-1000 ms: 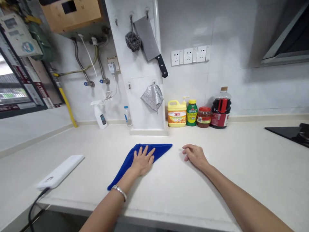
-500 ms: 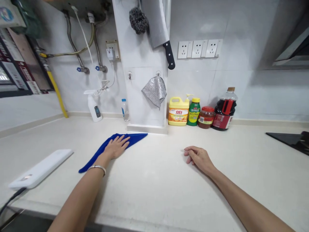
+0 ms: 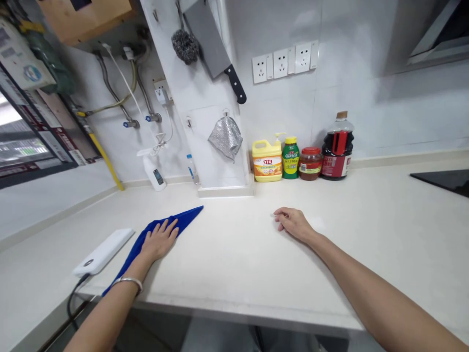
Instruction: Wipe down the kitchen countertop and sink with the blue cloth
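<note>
My left hand [image 3: 160, 240] lies flat with spread fingers on a blue cloth [image 3: 188, 215], pressing it against the pale countertop [image 3: 227, 254]. The cloth is folded to a long point toward the pillar, and its near end reaches the counter's front edge beneath my wrist. A silver bangle [image 3: 128, 281] circles that wrist. To the right, my right hand [image 3: 294, 224] rests on the counter with its fingers curled in. A small whitish bit shows at its fingertips, too small to name.
A white power bank [image 3: 104, 252] with a black cable lies left of the cloth. Along the wall stand a spray bottle [image 3: 152, 168], a yellow detergent jug [image 3: 266, 161], a green bottle [image 3: 290, 159], a red-lidded jar [image 3: 309, 164] and a dark sauce bottle [image 3: 336, 151]. A cleaver [image 3: 210, 41] hangs above.
My left hand and the blue cloth have slid left and nearer to me, away from the pillar's base. The view has tilted. My right hand stays curled on the counter.
</note>
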A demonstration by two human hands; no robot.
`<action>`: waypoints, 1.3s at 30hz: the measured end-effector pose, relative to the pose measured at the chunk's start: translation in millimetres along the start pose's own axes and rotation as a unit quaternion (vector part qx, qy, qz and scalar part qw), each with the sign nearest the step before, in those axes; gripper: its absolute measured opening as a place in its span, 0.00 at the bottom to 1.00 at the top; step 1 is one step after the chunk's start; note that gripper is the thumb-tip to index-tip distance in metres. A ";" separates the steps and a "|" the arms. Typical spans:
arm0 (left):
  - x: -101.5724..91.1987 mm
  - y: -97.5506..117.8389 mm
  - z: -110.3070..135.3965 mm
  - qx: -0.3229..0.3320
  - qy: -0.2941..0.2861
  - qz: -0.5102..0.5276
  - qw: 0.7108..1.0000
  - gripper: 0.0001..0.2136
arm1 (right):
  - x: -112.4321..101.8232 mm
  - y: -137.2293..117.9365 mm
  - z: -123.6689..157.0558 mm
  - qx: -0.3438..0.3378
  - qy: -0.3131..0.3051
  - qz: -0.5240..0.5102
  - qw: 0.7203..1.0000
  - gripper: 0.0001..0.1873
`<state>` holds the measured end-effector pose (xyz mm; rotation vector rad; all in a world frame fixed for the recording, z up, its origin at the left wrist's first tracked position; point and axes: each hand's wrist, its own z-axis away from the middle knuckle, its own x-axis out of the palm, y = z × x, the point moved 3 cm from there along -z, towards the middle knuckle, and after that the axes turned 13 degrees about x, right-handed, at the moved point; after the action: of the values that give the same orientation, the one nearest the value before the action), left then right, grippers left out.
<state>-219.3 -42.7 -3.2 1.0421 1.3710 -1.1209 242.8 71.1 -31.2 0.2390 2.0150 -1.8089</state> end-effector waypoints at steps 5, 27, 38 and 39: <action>-3.2 21.7 31.5 0.035 -0.001 -0.025 0.999 0.28 | 1.5 5.6 -5.5 -0.025 -0.016 0.012 0.999 0.14; -39.2 193.6 124.4 0.496 -0.089 0.054 0.862 0.24 | 2.1 -1.1 -11.5 -0.016 0.005 0.087 0.996 0.14; -31.8 252.1 55.1 0.490 -0.055 0.117 0.862 0.23 | -53.9 15.1 -11.8 0.069 0.133 0.145 0.978 0.15; -31.3 251.8 47.4 0.485 -0.051 0.120 0.864 0.24 | -53.5 17.0 -11.8 0.066 0.131 0.144 0.979 0.15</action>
<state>38.7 -42.6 5.3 1.7619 0.4942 -1.6830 295.3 93.0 -23.6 0.8050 1.9055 -1.7987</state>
